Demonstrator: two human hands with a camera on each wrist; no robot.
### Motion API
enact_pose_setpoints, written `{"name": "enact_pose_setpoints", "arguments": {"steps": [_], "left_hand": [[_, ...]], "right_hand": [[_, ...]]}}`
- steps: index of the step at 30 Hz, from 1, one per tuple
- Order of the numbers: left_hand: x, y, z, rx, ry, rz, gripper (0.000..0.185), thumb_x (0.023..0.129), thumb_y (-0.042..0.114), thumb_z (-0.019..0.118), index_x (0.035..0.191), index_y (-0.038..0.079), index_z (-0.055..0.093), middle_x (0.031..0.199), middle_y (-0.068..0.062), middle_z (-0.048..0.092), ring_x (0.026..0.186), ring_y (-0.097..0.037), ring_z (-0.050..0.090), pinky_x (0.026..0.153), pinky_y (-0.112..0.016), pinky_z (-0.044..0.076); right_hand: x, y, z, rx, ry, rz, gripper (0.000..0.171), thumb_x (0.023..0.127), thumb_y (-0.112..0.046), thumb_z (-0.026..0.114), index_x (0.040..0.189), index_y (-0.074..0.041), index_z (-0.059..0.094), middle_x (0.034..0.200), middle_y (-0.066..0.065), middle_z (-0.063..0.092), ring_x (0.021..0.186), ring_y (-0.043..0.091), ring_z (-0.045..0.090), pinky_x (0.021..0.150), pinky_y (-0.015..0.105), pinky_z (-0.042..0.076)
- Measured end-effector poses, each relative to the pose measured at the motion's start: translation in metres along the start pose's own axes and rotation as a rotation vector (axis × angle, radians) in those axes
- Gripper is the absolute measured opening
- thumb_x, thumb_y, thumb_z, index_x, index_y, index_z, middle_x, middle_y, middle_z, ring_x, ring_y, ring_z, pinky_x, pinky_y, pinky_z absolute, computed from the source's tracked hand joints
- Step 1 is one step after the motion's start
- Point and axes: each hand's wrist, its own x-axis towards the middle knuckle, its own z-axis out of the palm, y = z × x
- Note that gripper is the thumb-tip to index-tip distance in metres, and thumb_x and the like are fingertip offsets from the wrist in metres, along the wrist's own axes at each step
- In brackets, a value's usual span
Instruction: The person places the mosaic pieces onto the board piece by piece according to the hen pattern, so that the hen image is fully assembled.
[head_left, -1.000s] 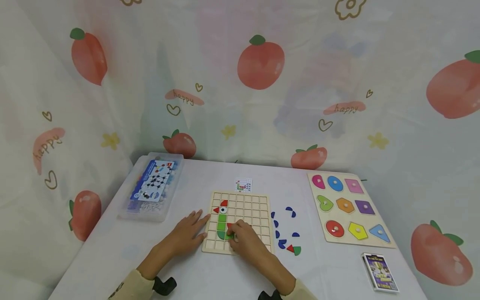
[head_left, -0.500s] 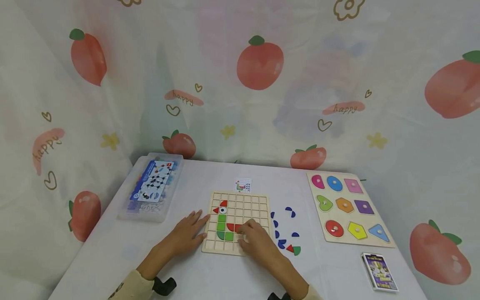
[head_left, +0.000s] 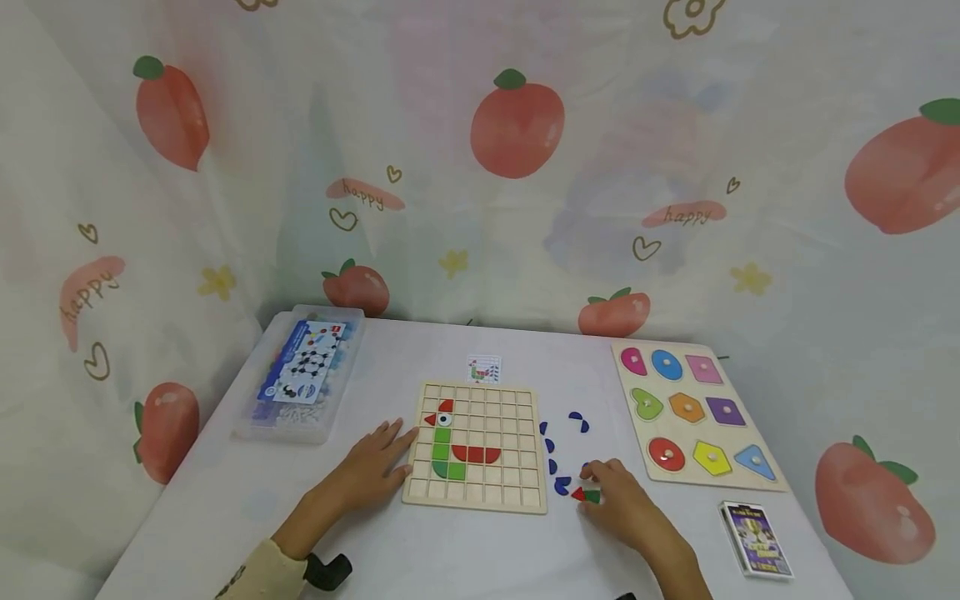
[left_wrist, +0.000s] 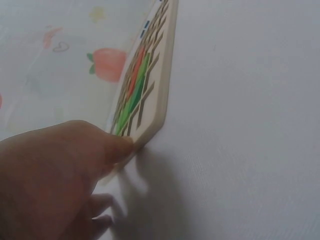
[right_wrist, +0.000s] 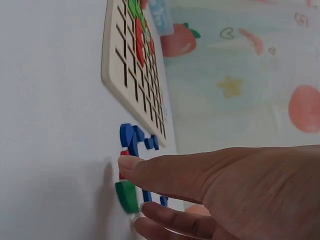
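partly filled: wooden grid board [head_left: 476, 446] at frame centre holds few coloured pieces, most cells bare. left hand [head_left: 372, 467] flat, steadying board edge. right hand [head_left: 618, 504] relaxed, fingers over loose green quarter-circle piece [head_left: 593, 497] lower right, gripping nothing; blue loose pieces [head_left: 558, 454] unplaced.

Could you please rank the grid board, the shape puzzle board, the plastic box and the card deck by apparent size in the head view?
1. Shape puzzle board
2. Grid board, close to it
3. Plastic box, farther back, so unsure against the grid board
4. Card deck, clearly smallest
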Motion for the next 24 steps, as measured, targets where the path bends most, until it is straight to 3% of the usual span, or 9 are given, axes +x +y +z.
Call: {"name": "enact_pose_setpoints", "arguments": {"steps": [6,13,21,24], "left_hand": [[0.001,-0.002,0.003,-0.002,0.006,0.005,0.064,0.106,0.037,0.061,0.164,0.02,0.041,0.172,-0.013,0.032,0.16,-0.04,0.025,0.127,-0.06,0.027],[0.0,0.001,-0.002,-0.014,0.005,0.011,0.064,0.105,0.036,0.061,0.164,0.02,0.041,0.172,-0.013,0.031,0.161,-0.039,0.024,0.127,-0.061,0.026],[-0.001,0.003,-0.002,-0.006,0.015,0.008,0.063,0.105,0.034,0.061,0.163,0.017,0.043,0.171,-0.015,0.033,0.16,-0.041,0.026,0.127,-0.062,0.027],[-0.001,0.002,-0.002,-0.01,0.013,0.01,0.063,0.105,0.034,0.062,0.163,0.017,0.043,0.171,-0.015,0.033,0.16,-0.041,0.026,0.126,-0.062,0.027]], "right_hand": [[0.002,0.017,0.009,0.081,0.008,0.036,0.024,0.089,-0.008,0.082,0.109,-0.009,0.07,0.105,0.007,0.059,0.094,0.019,0.059,0.091,0.045,0.061],[-0.001,0.02,0.016,0.096,0.041,0.06,0.025,0.09,-0.01,0.083,0.112,-0.008,0.071,0.106,0.007,0.06,0.096,0.02,0.06,0.096,0.046,0.06],[-0.008,0.011,0.025,0.118,0.067,0.057,0.025,0.088,-0.011,0.085,0.109,-0.007,0.072,0.101,0.006,0.058,0.093,0.019,0.058,0.091,0.043,0.06],[-0.011,0.001,0.028,0.114,0.095,0.015,0.025,0.087,-0.011,0.087,0.107,-0.008,0.073,0.1,0.004,0.059,0.091,0.017,0.057,0.09,0.041,0.06]]}}
